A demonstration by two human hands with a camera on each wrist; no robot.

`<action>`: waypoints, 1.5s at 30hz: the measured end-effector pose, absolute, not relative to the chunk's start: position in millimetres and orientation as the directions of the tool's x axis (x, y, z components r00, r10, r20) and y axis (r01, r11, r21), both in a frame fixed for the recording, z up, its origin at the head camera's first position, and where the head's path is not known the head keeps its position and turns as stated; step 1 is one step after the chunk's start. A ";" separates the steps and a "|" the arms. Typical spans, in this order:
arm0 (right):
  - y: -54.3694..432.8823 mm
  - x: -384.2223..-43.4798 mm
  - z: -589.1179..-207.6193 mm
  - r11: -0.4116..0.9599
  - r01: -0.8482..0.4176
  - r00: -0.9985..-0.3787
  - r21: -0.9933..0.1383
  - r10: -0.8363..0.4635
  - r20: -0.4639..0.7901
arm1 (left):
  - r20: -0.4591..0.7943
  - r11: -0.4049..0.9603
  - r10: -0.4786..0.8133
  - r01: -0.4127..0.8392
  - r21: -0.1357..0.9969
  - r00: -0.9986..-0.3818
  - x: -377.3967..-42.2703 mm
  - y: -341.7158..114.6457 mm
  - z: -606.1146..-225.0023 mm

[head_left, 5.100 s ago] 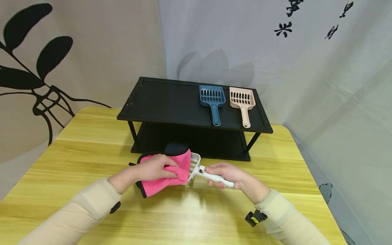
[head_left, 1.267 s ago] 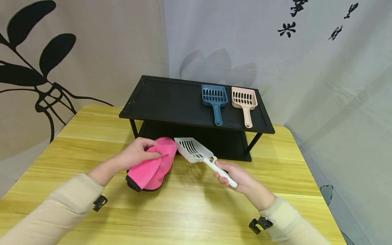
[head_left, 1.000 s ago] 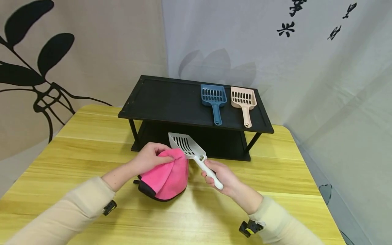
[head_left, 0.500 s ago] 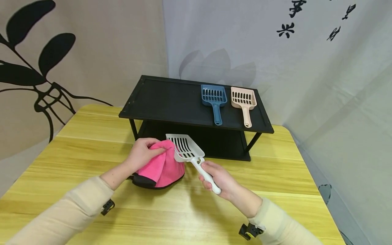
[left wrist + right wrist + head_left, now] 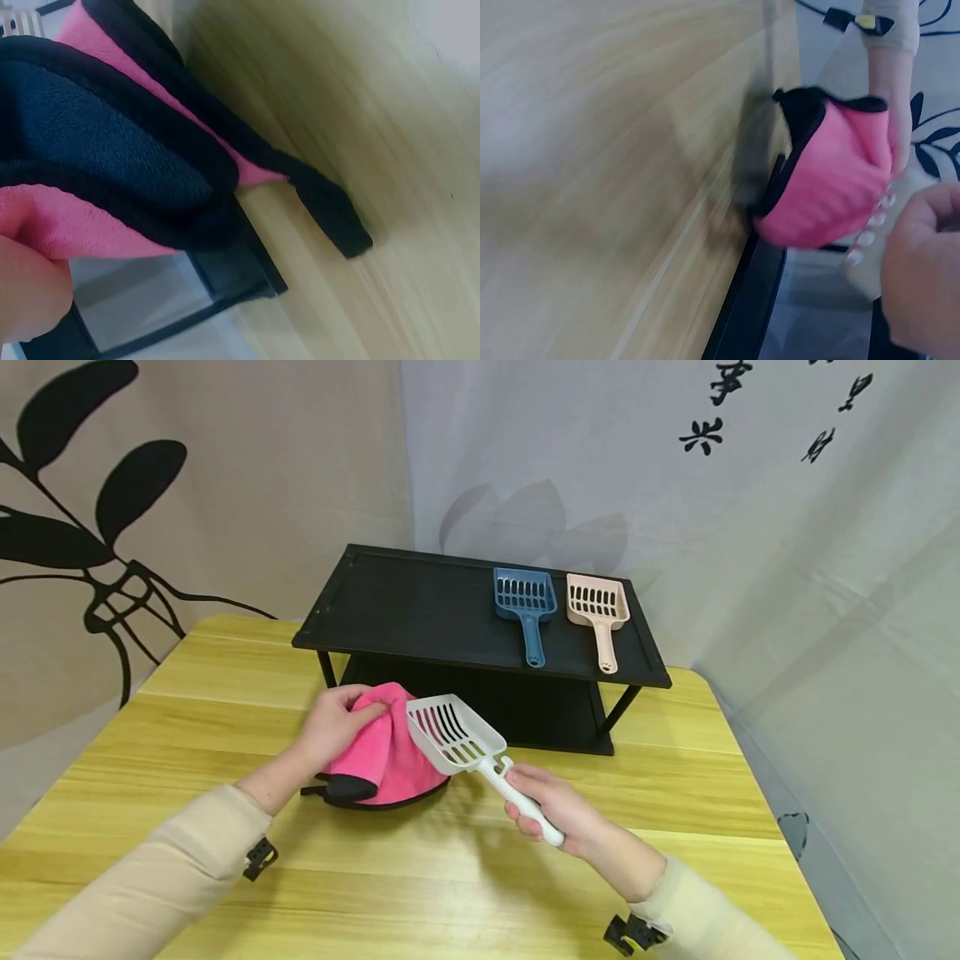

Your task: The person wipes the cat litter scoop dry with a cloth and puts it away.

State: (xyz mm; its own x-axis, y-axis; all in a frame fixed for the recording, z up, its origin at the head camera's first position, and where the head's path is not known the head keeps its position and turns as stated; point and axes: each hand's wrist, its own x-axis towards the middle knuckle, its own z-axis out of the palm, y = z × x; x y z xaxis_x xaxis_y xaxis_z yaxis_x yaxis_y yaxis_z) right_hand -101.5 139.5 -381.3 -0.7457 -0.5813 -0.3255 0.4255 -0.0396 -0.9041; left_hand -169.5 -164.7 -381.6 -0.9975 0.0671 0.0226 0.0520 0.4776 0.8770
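My right hand [image 5: 551, 806] grips the handle of a white slotted litter scoop [image 5: 457, 735], its head tilted up and pointing left above the table. A pink cloth [image 5: 386, 756] with black edging hangs from my left hand [image 5: 330, 727], pinched between thumb and fingers. The cloth overlaps the left edge of the scoop's head in the head view. Dark blue fabric shows on the other side of the cloth [image 5: 112, 142] in the left wrist view, with a black loop at its corner. From the right wrist, the cloth [image 5: 832, 180] appears just beyond the scoop's slots, partly behind my right hand [image 5: 922, 277].
A black two-tier shelf [image 5: 412, 610] stands at the back of the wooden table [image 5: 420, 893]. On its top, toward the right, lie a blue litter scoop [image 5: 525, 593] and a pale pink one [image 5: 597, 602]. A printed curtain [image 5: 285, 468] hangs behind.
Earlier the cloth was wrapped over the white scoop's head; now the head is uncovered to its right. In the last half second the cloth rose slightly and the scoop's handle shifted right.
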 end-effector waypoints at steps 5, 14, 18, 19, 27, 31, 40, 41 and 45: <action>158.3 -107.4 -385.5 0.074 0.325 -0.727 -0.943 -0.618 -0.300 | -0.025 0.414 0.096 0.017 0.910 -0.995 -172.7 -174.1 -378.1; 181.3 -126.6 -377.3 0.303 0.079 -0.585 -0.950 -0.758 -0.290 | -0.078 0.364 0.348 0.058 0.930 -0.934 -179.9 -174.0 -368.8; 183.6 -136.7 -367.0 0.345 0.032 -0.531 -0.938 -0.789 -0.309 | -0.089 0.385 0.467 0.112 0.916 -0.880 -184.7 -163.2 -365.1; 184.2 -139.5 -364.1 0.359 0.016 -0.520 -0.933 -0.794 -0.315 | -0.086 0.393 0.489 0.131 0.910 -0.868 -186.1 -160.9 -364.5; 195.4 -155.0 -348.8 0.388 -0.110 -0.424 -0.915 -0.851 -0.310 | -0.111 0.374 0.631 0.176 0.910 -0.768 -191.7 -152.3 -358.1; 195.1 -158.1 -348.7 0.362 -0.114 -0.381 -0.925 -0.876 -0.295 | -0.144 0.342 0.703 0.154 0.927 -0.697 -193.2 -142.1 -355.8; 201.8 -164.4 -352.6 0.335 -0.076 -0.399 -0.939 -0.873 -0.279 | -0.225 0.350 0.791 0.119 0.929 -0.570 -192.5 -124.0 -351.5; 203.3 -164.7 -353.5 0.330 -0.076 -0.403 -0.941 -0.873 -0.274 | -0.234 0.361 0.783 0.115 0.926 -0.577 -192.3 -124.8 -351.0; 209.5 -166.0 -356.4 0.349 -0.069 -0.432 -0.935 -0.855 -0.287 | -0.252 0.382 0.765 0.103 0.918 -0.592 -192.4 -130.7 -350.9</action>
